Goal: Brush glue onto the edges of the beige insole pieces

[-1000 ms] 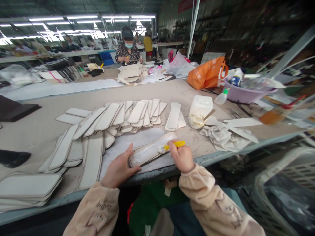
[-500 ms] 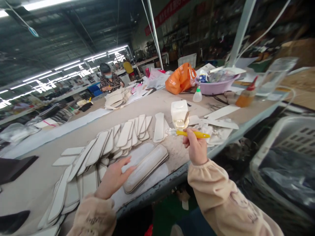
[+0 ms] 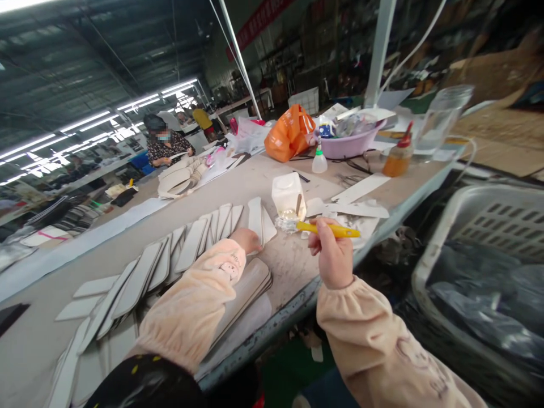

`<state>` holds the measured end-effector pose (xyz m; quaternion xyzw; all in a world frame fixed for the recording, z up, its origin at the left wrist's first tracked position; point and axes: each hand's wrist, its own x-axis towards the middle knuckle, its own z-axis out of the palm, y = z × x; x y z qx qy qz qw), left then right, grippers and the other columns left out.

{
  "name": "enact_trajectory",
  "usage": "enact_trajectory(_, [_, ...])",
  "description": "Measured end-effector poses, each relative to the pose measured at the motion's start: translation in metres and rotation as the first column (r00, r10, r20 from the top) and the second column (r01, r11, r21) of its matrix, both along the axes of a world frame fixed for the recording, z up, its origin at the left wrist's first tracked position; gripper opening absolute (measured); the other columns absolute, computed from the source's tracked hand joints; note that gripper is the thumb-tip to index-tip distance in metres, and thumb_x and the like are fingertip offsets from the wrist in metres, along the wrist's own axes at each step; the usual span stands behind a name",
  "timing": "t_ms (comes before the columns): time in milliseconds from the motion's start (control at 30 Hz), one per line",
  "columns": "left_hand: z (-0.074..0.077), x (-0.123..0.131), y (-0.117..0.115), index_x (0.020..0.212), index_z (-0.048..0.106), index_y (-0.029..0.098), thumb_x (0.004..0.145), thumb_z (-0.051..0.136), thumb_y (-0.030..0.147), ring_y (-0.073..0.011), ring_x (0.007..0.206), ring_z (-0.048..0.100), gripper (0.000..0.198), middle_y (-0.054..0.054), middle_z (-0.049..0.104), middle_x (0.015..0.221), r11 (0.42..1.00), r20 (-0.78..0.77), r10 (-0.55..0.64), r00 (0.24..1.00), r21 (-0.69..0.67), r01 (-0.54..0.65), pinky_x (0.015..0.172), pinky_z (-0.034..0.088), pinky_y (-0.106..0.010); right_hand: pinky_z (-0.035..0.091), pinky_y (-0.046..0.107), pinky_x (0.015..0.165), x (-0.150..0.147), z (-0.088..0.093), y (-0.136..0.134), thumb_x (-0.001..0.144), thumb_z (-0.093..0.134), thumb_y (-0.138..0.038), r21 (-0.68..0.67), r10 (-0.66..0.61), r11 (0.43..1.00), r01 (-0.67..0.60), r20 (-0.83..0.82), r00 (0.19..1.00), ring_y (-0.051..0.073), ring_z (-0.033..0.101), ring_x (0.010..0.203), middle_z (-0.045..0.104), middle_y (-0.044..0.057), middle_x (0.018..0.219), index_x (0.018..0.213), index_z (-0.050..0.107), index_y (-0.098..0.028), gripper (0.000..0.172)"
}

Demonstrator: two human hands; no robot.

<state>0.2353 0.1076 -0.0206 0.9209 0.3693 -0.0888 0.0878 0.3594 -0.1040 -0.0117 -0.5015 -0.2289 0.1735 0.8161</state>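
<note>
My right hand grips a brush by its yellow handle. Its white-coated bristles are beside the mouth of a white plastic container, which has a thin dark stick in it. My left hand reaches over the table to the near end of some pale, rounded strips; its fingers are mostly hidden, so I cannot tell whether it grips one. Under my left sleeve lies a neat stack of similar strips. More overlapping pale strips fan out to the left.
Behind the container stand a small green-capped bottle, an orange bag, a lilac basin and a red-tipped amber bottle. A grey plastic crate is at the right, past the table edge. A co-worker sits across, at the far left.
My left hand has moved from the neat stack forward and right to the strips near the container. The brush's bristles are now closer to the container's mouth. The view has shifted right.
</note>
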Motion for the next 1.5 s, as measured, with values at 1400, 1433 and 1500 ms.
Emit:
enact_trajectory(1400, [-0.016,-0.254,-0.149,0.064,0.062,0.019,0.078,0.053,0.042,-0.0162,0.057,0.058,0.028,0.001,0.064,0.054,0.672,0.403,0.740,0.539,-0.411,-0.616,0.057,0.038,-0.025,0.048,0.032,0.072,-0.095,-0.072,0.040,0.081,0.057,-0.031,-0.463,0.343,0.881,0.094,0.764,0.546,0.020,0.063,0.081,0.064,0.004,0.087,0.099,0.052,-0.021,0.021])
enact_trajectory(1433, [-0.015,-0.254,-0.148,0.063,0.061,0.019,0.078,0.052,0.041,-0.0162,0.058,0.059,0.028,0.001,0.064,0.055,0.675,0.385,0.738,0.554,-0.400,-0.620,0.058,0.038,-0.025,0.049,0.031,0.071,-0.095,-0.074,0.041,0.081,0.057,-0.031,-0.464,0.345,0.880,0.098,0.767,0.541,0.020,0.063,0.080,0.064,0.003,0.086,0.099,0.052,-0.022,0.021])
enact_trajectory(1500, [-0.014,-0.253,-0.148,0.063,0.061,0.019,0.078,0.051,0.041,-0.0161,0.060,0.059,0.028,0.000,0.065,0.057,0.678,0.353,0.735,0.579,-0.381,-0.629,0.060,0.038,-0.026,0.049,0.031,0.070,-0.095,-0.078,0.041,0.080,0.058,-0.031,-0.470,0.350,0.876,0.106,0.772,0.531,0.020,0.064,0.079,0.064,0.003,0.085,0.099,0.052,-0.022,0.022])
